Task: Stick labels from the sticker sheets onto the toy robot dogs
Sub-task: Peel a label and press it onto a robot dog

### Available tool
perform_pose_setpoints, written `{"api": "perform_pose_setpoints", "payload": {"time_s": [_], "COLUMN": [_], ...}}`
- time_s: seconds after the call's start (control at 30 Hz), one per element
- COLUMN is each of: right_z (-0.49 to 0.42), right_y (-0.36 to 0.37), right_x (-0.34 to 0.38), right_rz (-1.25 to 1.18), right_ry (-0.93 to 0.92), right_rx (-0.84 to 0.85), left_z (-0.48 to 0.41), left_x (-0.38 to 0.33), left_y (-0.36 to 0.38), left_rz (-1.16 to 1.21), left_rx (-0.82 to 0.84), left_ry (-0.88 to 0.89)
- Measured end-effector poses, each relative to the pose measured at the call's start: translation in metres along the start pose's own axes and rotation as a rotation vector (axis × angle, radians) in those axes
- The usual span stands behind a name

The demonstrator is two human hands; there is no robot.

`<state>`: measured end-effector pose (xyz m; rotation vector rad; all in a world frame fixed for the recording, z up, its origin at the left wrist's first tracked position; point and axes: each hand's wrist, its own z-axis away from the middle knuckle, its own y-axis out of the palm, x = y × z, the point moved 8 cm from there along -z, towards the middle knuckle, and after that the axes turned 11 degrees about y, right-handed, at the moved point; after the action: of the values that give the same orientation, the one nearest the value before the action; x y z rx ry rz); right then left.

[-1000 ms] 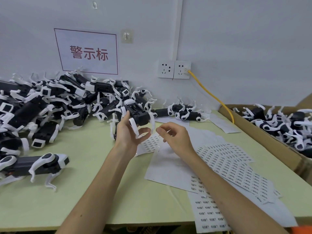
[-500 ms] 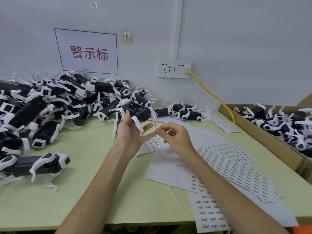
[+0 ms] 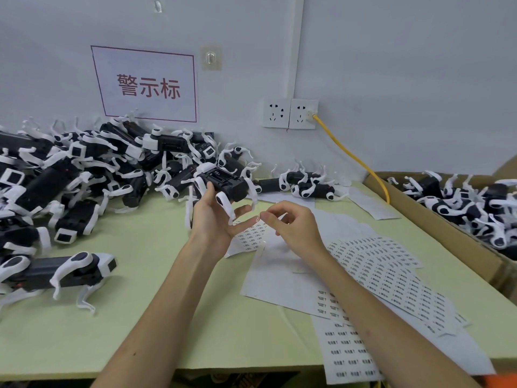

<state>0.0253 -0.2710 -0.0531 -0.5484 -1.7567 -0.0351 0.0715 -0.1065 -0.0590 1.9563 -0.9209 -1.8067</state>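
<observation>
On my remote feed, the left grip (image 3: pixel 215 219) is holding a black-bodied toy robot dog with white plastic legs (image 3: pixel 228 186) belly-up above the pale green tabletop (image 3: pixel 140 317). Its thumb is on one side of the body, its fingers are beneath, and one finger is stretching out toward three o'clock. The right grip (image 3: pixel 293 228) is pinching a small white label (image 3: pixel 257 218) between thumb and forefinger, right at that outstretched fingertip and just below the dog. I cannot tell whether label and finger are touching.

Under both hands, white sticker sheets printed with rows of small labels (image 3: pixel 377 275) are fanning across the tabletop toward five o'clock, one overhanging the near edge. At nine o'clock a heap of matching black-and-white toy dogs (image 3: pixel 84 169) is lying piled against the wall. A lone dog (image 3: pixel 70 273) is resting apart from it at eight o'clock. At three o'clock an open brown cardboard box (image 3: pixel 447 236) is holding more dogs. At twelve o'clock a yellow cable (image 3: pixel 352 158) is running down from a white double wall socket (image 3: pixel 291 113), with a white sign with red characters (image 3: pixel 148 85) hanging at eleven.
</observation>
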Motion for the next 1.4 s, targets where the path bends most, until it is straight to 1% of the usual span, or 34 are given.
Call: {"api": "perform_pose_setpoints", "payload": {"time_s": [0.37,0.47,0.53,0.67,0.83,0.93,1.17,1.27,1.4], "right_z": [-0.001,-0.003,-0.005,-0.004,-0.001,-0.001,-0.003,-0.003,-0.002], "right_y": [-0.002,-0.003,-0.002,0.007,0.016,0.018,0.02,0.02,0.02], "right_x": [-0.003,-0.005,-0.008,-0.014,-0.023,-0.028,-0.033,-0.034,-0.039], "right_rz": [0.031,0.021,-0.047,-0.236,-0.274,-0.315,-0.294,-0.323,-0.356], "right_ry": [0.017,0.042,0.095,0.212,0.334,0.379,0.381,0.393,0.428], "right_rx": [-0.032,-0.038,0.001,0.137,0.235,0.263,0.273,0.285,0.307], "left_z": [0.002,0.002,0.002,0.004,0.004,0.005,0.005,0.006,0.014], "left_x": [0.0,-0.003,-0.005,-0.008,-0.009,-0.009,-0.009,-0.01,-0.01], "left_y": [-0.002,-0.001,0.001,0.005,0.006,0.008,0.017,0.021,0.028], "left_rz": [0.006,0.01,-0.007,-0.038,-0.079,-0.13,-0.225,-0.288,-0.316], "left_rx": [-0.043,-0.038,-0.044,-0.065,-0.065,-0.032,0.062,0.089,0.118], "left_ry": [-0.014,0.015,0.054,0.117,0.168,0.202,0.301,0.343,0.364]}}
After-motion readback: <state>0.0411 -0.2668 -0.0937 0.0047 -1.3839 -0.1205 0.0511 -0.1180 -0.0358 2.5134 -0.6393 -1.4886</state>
